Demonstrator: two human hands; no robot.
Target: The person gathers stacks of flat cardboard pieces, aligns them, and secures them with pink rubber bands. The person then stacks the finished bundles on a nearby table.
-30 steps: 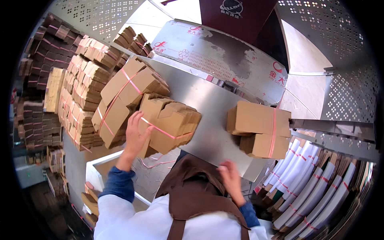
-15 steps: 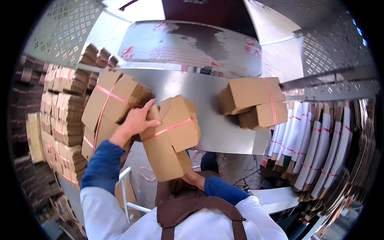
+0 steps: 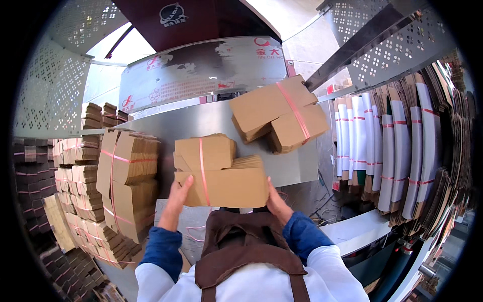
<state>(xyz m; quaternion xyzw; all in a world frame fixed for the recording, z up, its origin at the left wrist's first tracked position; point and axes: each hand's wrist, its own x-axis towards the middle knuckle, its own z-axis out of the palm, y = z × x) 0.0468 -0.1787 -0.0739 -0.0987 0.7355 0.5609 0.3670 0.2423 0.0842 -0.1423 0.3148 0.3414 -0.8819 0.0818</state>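
Between my two hands is a bundle of flat brown cardboard blanks (image 3: 226, 187), strapped once with pink band, at the near edge of the metal table. My left hand (image 3: 178, 197) grips its left end, thumb on top. My right hand (image 3: 275, 200) presses against its right end; the fingers under it are hidden. Farther back to the right lies a second strapped cardboard bundle (image 3: 271, 108). Left of my left hand stand larger strapped cardboard bundles (image 3: 133, 156), banded both ways.
The shiny metal table (image 3: 196, 121) runs under the bundles, with a film-covered metal panel (image 3: 201, 70) behind it. Stacked cardboard bundles (image 3: 83, 186) rise at the far left. Banded upright white and brown sheets (image 3: 392, 146) stand at right. A perforated metal guard (image 3: 402, 55) overhangs the upper right.
The held bundle has turned to lie crosswise. My left hand has moved from its upper left side to its left end, and my right hand has come up to its right end.
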